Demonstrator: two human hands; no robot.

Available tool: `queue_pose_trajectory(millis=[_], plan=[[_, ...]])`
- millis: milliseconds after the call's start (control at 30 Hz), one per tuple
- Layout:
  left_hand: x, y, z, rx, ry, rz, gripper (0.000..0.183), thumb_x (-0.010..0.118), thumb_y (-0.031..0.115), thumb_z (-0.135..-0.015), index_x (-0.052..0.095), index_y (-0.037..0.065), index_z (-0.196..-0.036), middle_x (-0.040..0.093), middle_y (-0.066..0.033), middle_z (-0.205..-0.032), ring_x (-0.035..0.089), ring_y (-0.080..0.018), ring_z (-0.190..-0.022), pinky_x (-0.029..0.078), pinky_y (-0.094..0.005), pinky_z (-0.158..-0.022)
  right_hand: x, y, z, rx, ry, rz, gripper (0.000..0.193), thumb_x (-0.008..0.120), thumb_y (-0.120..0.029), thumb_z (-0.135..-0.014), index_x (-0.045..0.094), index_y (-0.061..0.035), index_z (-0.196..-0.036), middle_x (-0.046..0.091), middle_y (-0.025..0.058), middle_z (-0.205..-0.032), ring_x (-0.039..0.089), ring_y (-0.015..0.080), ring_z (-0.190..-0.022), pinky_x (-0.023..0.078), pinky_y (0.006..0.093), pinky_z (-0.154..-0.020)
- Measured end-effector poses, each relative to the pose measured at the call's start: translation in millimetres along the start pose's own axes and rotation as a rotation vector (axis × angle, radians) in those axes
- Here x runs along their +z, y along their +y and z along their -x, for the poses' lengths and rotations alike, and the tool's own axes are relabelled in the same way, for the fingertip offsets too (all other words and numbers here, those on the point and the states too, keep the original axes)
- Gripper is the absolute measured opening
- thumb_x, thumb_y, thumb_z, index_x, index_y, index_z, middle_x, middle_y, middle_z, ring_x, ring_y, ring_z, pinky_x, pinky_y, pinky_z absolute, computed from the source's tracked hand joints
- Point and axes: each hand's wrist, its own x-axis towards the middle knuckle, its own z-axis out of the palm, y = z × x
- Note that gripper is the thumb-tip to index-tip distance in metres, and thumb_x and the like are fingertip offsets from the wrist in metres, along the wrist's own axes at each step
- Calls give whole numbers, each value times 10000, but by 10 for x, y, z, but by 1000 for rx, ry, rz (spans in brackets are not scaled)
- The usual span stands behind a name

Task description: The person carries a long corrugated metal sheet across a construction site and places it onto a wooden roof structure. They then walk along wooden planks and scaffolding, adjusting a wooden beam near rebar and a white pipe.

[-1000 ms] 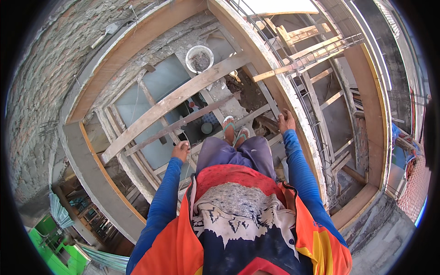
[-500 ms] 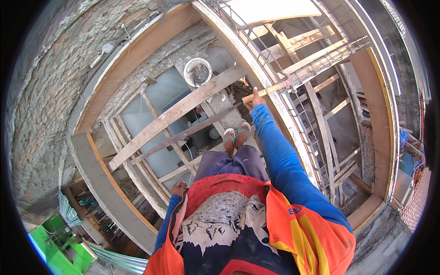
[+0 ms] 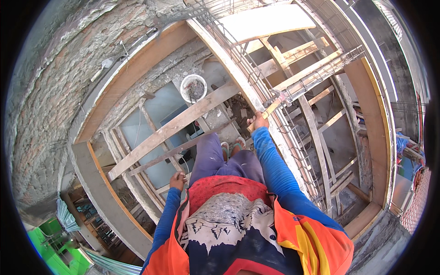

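My right hand (image 3: 260, 121) is closed round the wooden handle of a tool (image 3: 271, 109). The tool's head lies over the steel bars of a rebar cage (image 3: 300, 151) on the formwork beam, and blends in with them, so its kind is unclear. My left hand (image 3: 178, 180) hangs beside my left thigh with its fingers curled. Whatever it holds, if anything, is hidden. A thin pale cord (image 3: 186, 166) runs down close to that hand; I cannot tell whether they touch.
Below my legs, wooden braces (image 3: 183, 114) cross an opening. A white bucket (image 3: 193, 88) with grey material stands lower down. A trowel (image 3: 106, 63) rests on the ledge by the rough brick wall (image 3: 50, 87). Boards (image 3: 373, 119) edge the right side.
My right hand has moved down and nearer with the tool, whose handle is now more steeply angled. My left hand has risen slightly. My legs have shifted, covering more of the braces.
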Motion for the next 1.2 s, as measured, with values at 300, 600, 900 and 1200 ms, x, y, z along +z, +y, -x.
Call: queue_pose_trajectory(millis=[300,600,900,1200], plan=[[-101,-470,-645,342,-175,-378,277,569,151,-882,607,76,-1146,667,-117,-967,649,-216,-862,511,-329,-770,103,-846,810,-305,-222,342,234,581,-137,-889,545,-11,-1083,527,22,-684,510,102,-534,500,283,-520],[84,2098,-1446,55,-206,-430,237,579,154,-889,617,50,-1099,668,-111,-893,666,-200,-739,521,-318,-703,607,-1428,-163,-466,59,515,286,623,-209,-863,594,-26,-1081,572,24,-728,553,104,-590,470,253,-511],[533,4981,-3465,461,-217,-360,267,559,198,-922,597,28,-1123,626,-63,-894,597,-116,-673,507,-272,-647,1395,-1465,-701,-240,302,688,306,593,-264,-854,600,8,-994,568,60,-646,556,130,-529,470,296,-464],[756,6766,-4023,509,-292,-500,267,551,227,-924,608,58,-1122,644,-76,-890,635,-144,-720,504,-298,-693,2527,-1696,-1064,-263,142,1369,366,594,-334,-809,605,-45,-1034,643,258,-892,625,415,-860,488,494,-778]])
